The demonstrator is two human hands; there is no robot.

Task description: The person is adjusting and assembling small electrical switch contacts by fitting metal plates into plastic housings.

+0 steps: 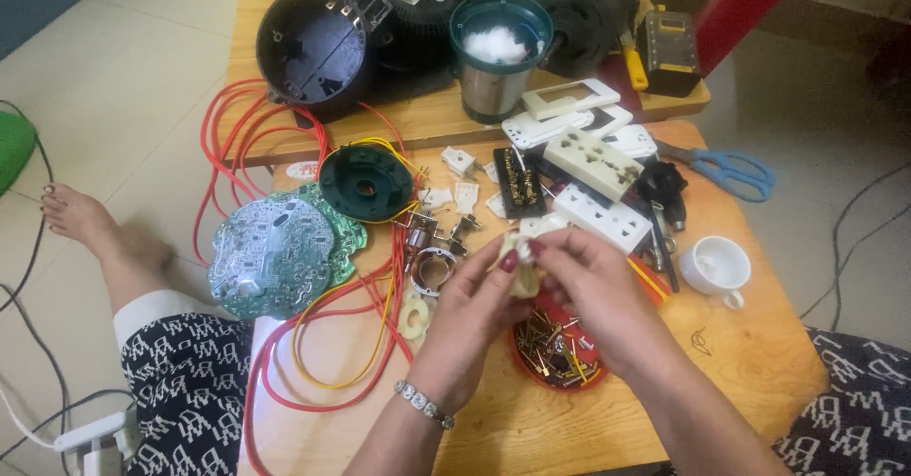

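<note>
Both hands met over the middle of the wooden table (759, 362), closed together around a small cream plastic part (521, 269). The left hand (474, 300) had its fingers curled about the near side of the part, thumb pressed on top, a beaded bracelet (424, 404) at the wrist. The right hand (588, 281) pinched the part's upper edge with fingertips bent inward; how much of the part sat inside the grip could not be told, since the fingers covered most of it. The part hung just above a shallow red dish (560, 348) full of brass screws and pins, near the table's front. Just beyond the hands lay a white socket plate (603, 217) and a cream socket block (593, 161), with a black terminal strip (519, 182) beside them. To the left sat a round green circuit board (275, 253) and a dark green round cap (365, 184), with red wires (237, 144) and yellow wires looping around them. A small white cup (716, 265) stood to the right, blue-handled scissors (731, 170) farther back. On the rear table stood a steel jar with a green rim (498, 54) holding white wadding, beside a black round housing (313, 49).
</note>
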